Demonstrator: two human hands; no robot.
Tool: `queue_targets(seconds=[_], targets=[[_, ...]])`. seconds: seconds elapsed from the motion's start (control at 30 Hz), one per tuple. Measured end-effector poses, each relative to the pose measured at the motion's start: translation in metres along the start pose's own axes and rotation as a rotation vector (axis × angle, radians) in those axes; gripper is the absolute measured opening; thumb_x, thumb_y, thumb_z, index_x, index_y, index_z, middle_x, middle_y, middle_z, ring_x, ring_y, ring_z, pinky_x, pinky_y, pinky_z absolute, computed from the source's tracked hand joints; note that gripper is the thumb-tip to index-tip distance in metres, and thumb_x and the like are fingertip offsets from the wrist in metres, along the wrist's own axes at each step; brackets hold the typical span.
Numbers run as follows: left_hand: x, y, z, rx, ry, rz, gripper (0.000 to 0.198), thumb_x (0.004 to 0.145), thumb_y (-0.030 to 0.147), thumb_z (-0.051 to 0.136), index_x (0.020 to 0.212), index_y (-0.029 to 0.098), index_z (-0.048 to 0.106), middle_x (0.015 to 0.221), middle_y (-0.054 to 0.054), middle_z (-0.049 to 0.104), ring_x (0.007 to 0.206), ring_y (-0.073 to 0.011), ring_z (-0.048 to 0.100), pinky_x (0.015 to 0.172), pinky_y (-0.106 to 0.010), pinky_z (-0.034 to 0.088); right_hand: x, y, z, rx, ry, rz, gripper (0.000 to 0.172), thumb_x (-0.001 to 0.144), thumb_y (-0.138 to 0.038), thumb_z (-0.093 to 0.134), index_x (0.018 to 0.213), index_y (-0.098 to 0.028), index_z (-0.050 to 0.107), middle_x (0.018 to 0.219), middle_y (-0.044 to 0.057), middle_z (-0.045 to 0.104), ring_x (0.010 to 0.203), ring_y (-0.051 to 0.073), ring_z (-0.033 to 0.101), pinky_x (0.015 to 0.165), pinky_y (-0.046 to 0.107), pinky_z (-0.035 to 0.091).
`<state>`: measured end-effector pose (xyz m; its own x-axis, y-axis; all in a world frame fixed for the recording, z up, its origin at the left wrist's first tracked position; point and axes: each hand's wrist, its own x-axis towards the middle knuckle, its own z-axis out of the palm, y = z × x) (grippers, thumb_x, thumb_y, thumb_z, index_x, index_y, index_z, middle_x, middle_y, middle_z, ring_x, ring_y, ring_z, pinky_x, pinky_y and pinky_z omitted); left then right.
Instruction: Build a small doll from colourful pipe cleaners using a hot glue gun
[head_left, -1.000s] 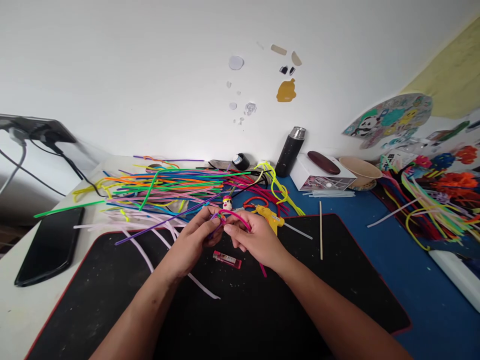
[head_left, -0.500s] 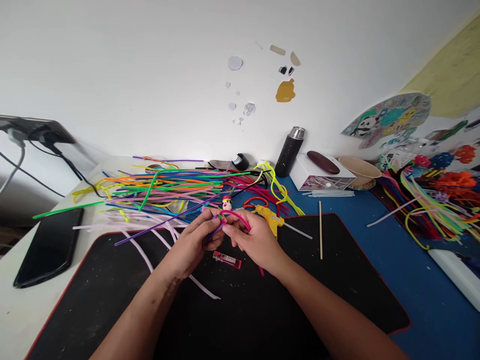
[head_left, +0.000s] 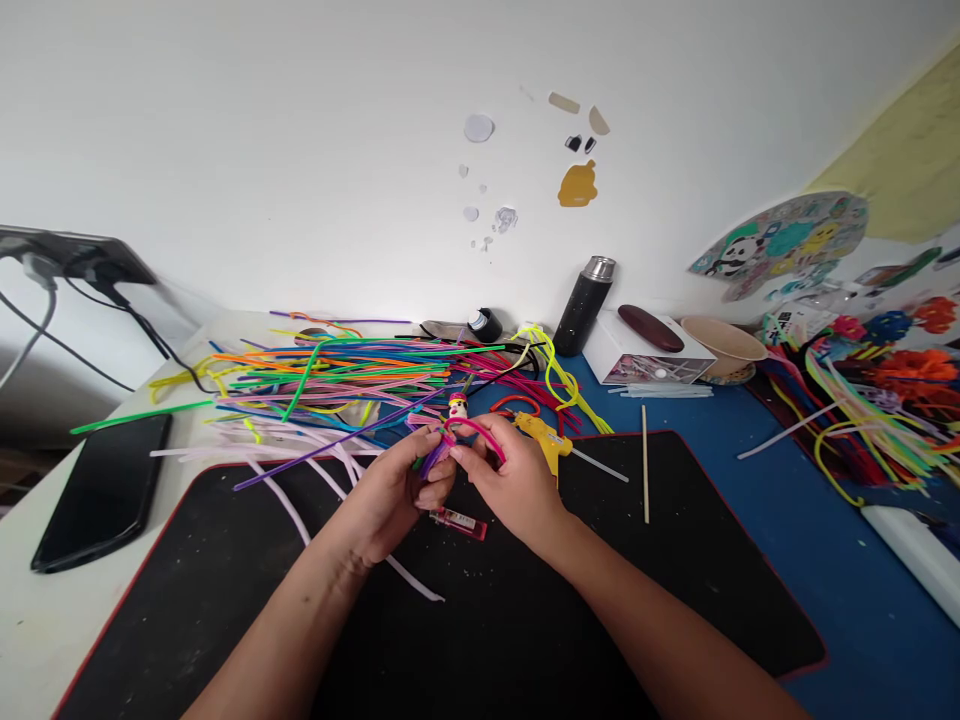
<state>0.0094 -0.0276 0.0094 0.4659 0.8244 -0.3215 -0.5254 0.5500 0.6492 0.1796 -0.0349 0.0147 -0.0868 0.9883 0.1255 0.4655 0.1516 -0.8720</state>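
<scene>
Both hands meet above the black mat (head_left: 225,600). My left hand (head_left: 394,490) is closed around a small bundle of bent pipe cleaners (head_left: 435,455), purple, pink and green. My right hand (head_left: 510,480) pinches a pink pipe cleaner (head_left: 480,432) that loops over from that bundle. A red lighter (head_left: 459,521) lies on the mat just under the hands. A small figurine with a red hat (head_left: 457,405) stands just behind the fingers.
A big pile of coloured pipe cleaners (head_left: 337,375) spreads behind the hands. A yellow glue gun (head_left: 544,438), a wooden stick (head_left: 645,462) and a black flask (head_left: 585,305) lie to the right; a phone (head_left: 105,490) rests at the left. More pipe cleaners and flowers (head_left: 885,390) fill the far right.
The hands have stayed together and shifted slightly; the fingers have worked the pink pipe cleaner closer around the bundle. The view has moved down a little.
</scene>
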Motion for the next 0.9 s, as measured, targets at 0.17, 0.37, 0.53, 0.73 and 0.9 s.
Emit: queue_targets(seconds=[0.17,0.37,0.53,0.73,0.9], targets=[[0.0002,0.0006,-0.0002,-0.017,-0.016,-0.032,0.033,0.085,0.042,0.079,0.084,0.017,0.058,0.064,0.006,0.041,0.052,-0.0072,0.026,0.047,-0.023,0.02,-0.0011,0.0002,0.0022,-0.062,0.016,-0.087,0.019,0.097,-0.039,0.069,0.107,-0.024,0.073,0.077,0.002,0.074,0.068,0.021,0.069,0.067,0.032,0.049],[0.0008,0.0003,-0.0019,-0.009,-0.026,-0.052,0.032,0.085,0.041,0.079,0.083,0.016,0.059,0.063,0.006,0.041,0.052,-0.0071,0.025,0.047,-0.023,0.02,-0.0021,0.0023,0.0042,-0.128,0.082,-0.21,0.011,0.099,-0.031,0.067,0.103,-0.024,0.074,0.08,0.002,0.078,0.067,0.019,0.071,0.063,0.027,0.05],[0.0005,0.0007,-0.0019,-0.015,-0.02,-0.047,0.032,0.087,0.04,0.077,0.079,0.016,0.057,0.064,0.005,0.041,0.052,-0.0072,0.025,0.046,-0.023,0.021,-0.0013,0.0036,0.0031,-0.168,0.097,-0.283,0.01,0.1,-0.028,0.065,0.101,-0.024,0.074,0.087,0.003,0.082,0.074,0.02,0.075,0.067,0.028,0.053],[-0.0002,0.001,-0.0017,-0.013,-0.029,-0.066,0.036,0.085,0.042,0.078,0.074,0.017,0.055,0.064,0.005,0.041,0.052,-0.0067,0.025,0.046,-0.022,0.023,-0.0006,0.0049,0.0017,-0.209,0.101,-0.353,0.013,0.103,-0.025,0.061,0.101,-0.023,0.074,0.095,0.006,0.083,0.085,0.022,0.079,0.075,0.029,0.056],[-0.0006,0.0015,-0.0017,-0.008,-0.044,-0.081,0.038,0.084,0.043,0.079,0.072,0.017,0.054,0.063,0.006,0.04,0.051,-0.0067,0.025,0.046,-0.022,0.025,-0.0005,0.0052,0.0014,-0.283,0.109,-0.396,0.016,0.104,-0.026,0.059,0.097,-0.022,0.073,0.092,0.007,0.083,0.08,0.022,0.078,0.071,0.029,0.054]])
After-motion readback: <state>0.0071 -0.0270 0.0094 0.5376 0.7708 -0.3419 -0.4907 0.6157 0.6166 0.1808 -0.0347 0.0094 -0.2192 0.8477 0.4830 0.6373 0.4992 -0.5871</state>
